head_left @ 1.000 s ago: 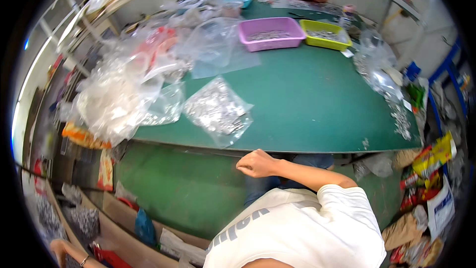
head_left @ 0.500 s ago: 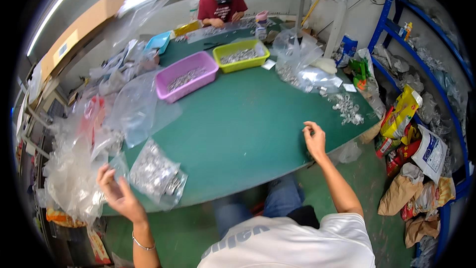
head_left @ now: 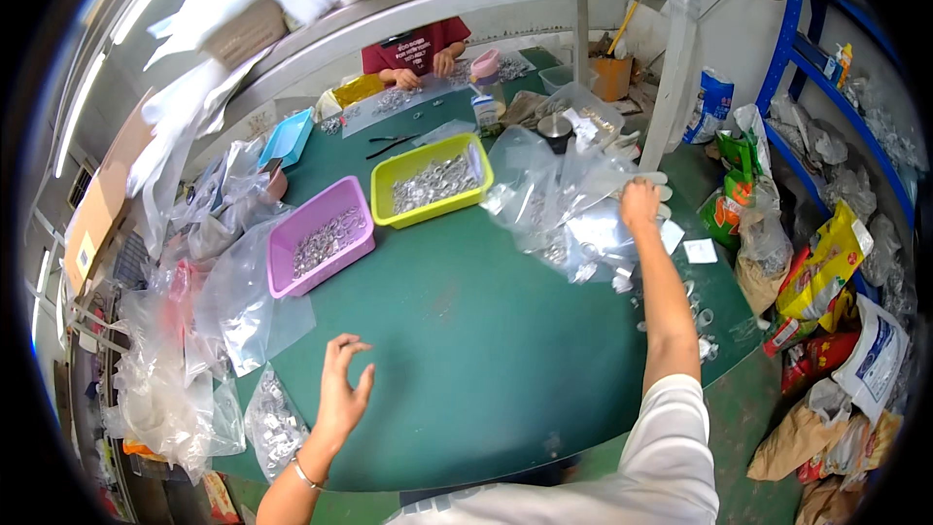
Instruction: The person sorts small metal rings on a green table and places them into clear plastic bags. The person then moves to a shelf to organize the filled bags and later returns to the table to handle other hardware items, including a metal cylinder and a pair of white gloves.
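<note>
My left hand point(head_left: 345, 384) hovers over the green tabletop point(head_left: 466, 350), holding nothing, fingers apart. Beside its forearm lies a clear bag point(head_left: 275, 418) packed with small silvery metal parts. My right arm reaches across the table's right side. At its end my right hand point(head_left: 639, 204) is closed, fingers bent down by a heap of clear plastic bags point(head_left: 544, 190); what they hold, if anything, is hidden. Pale flat strips lie beside those fingers. Loose metal rings point(head_left: 702, 316) are scattered next to the right forearm, near small white paper squares point(head_left: 700, 251).
Purple point(head_left: 278, 262) and lime-green point(head_left: 387, 212) basins hold small metal parts. Empty plastic bags point(head_left: 175, 379) pile up on the left. Opposite, a person in a dark red shirt point(head_left: 416, 49) handles small parts. A white post point(head_left: 671, 68) and blue shelving point(head_left: 777, 58) stand right.
My right hand has moved forward to the plastic bags at the right. My left hand has moved right, away from the bag of metal parts, over the table. The view has shifted.
</note>
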The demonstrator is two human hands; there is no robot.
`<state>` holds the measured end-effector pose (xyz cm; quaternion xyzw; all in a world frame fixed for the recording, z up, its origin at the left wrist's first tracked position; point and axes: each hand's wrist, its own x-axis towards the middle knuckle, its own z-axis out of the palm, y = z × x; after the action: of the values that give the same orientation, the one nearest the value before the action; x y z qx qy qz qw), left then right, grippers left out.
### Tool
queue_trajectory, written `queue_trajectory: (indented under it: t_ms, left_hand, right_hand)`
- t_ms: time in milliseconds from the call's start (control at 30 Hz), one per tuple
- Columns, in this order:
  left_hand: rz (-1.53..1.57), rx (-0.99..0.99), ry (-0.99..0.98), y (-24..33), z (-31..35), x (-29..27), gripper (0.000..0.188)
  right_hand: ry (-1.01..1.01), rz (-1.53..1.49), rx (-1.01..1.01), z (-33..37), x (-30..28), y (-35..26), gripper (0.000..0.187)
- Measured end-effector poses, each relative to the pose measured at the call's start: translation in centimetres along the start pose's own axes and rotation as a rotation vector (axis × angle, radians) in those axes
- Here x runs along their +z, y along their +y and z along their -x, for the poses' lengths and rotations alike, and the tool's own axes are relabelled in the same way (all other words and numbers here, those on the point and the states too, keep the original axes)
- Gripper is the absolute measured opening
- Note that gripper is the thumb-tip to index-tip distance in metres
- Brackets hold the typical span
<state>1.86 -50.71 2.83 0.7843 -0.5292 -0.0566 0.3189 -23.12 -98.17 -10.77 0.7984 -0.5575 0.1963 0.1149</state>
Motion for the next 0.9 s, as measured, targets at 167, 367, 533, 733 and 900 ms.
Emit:
queue_trajectory:
  t_ms: [167,367,533,733,900]
  left_hand:
    - [0.069,-0.092,-0.094,3.4,-0.9,4.5,0.029]
    - [0.116,-0.241,-0.051,7.0,1.2,6.6,0.026]
    - [0.127,-0.481,-0.019,8.9,4.6,6.8,0.025]
    - [0.153,-0.678,-0.002,10.9,6.7,7.4,0.022]
    - [0.245,-0.587,-0.038,10.5,5.3,8.7,0.020]
  right_hand:
    - [0.173,-0.491,0.254,-3.2,-3.7,-1.2,0.013]
    - [0.024,-0.914,0.481,-10.0,-0.4,0.1,0.057]
    - [-0.442,-0.845,0.700,-14.8,3.4,-0.1,0.084]
    - [-0.514,-0.788,0.613,-16.9,13.4,-0.7,0.049]
    - [-0.311,-0.737,0.545,-21.4,19.1,4.6,0.042]
